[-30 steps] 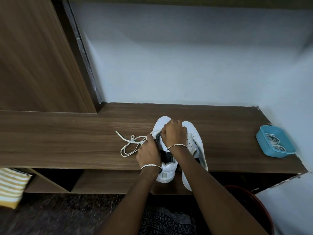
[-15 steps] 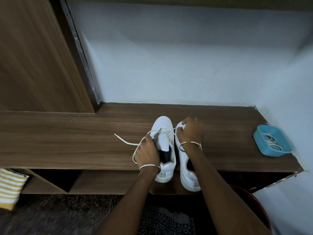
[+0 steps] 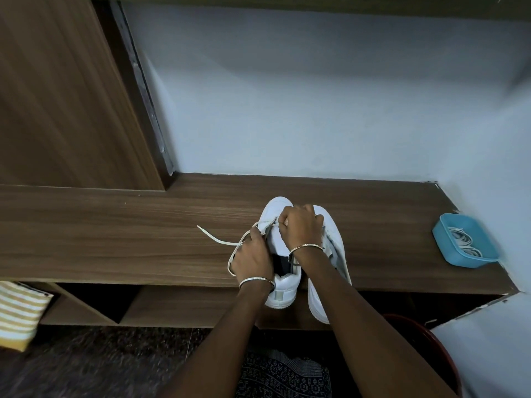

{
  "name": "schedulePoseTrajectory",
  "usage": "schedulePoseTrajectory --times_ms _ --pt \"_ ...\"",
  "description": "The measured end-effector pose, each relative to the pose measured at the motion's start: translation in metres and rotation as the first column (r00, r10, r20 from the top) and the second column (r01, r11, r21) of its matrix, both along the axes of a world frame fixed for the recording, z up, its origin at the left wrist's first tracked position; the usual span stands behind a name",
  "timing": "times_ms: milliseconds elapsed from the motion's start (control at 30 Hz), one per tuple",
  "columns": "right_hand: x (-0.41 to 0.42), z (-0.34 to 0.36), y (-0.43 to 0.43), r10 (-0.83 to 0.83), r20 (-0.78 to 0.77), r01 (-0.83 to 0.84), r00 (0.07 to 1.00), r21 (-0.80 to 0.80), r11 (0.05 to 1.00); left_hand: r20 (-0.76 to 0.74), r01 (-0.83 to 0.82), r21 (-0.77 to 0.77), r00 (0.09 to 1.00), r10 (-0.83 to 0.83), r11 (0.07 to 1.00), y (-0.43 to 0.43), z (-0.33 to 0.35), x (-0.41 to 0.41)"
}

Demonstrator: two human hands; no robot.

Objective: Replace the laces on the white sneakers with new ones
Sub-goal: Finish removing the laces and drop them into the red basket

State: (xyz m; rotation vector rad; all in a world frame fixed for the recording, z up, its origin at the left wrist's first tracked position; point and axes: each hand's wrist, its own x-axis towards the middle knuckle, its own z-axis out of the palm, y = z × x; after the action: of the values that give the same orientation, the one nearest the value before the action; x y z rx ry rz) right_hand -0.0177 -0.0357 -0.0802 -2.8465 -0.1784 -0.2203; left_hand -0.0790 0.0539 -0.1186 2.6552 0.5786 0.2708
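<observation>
Two white sneakers stand side by side on the wooden shelf (image 3: 115,237), heels over its front edge. The left sneaker (image 3: 283,291) has a white lace (image 3: 218,239) trailing out to the left across the wood. My left hand (image 3: 253,257) rests on that sneaker's left side, fingers pinched on the lace near the eyelets. My right hand (image 3: 300,225) is closed over the lace at the front of the same sneaker's tongue. The right sneaker (image 3: 333,234) lies partly under my right wrist and forearm.
A blue tray (image 3: 448,248) holding coiled white laces sits at the shelf's right end by the wall. A wooden cabinet panel (image 3: 57,110) rises at the back left. A striped cloth (image 3: 20,314) hangs below left. A dark red bucket rim (image 3: 439,346) shows at lower right.
My right hand moved from the right sneaker's toe back to the left sneaker's lace. The loose lace on the left has been drawn in shorter. My left hand stayed put.
</observation>
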Motion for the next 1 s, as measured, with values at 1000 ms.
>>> schedulePoseTrajectory --times_ms 1000 --pt "-0.007 0.001 0.01 0.018 -0.009 -0.019 1.0 -0.142 0.99 -0.003 0.011 -0.004 1.0 -0.011 1.0 -0.001 0.001 0.0"
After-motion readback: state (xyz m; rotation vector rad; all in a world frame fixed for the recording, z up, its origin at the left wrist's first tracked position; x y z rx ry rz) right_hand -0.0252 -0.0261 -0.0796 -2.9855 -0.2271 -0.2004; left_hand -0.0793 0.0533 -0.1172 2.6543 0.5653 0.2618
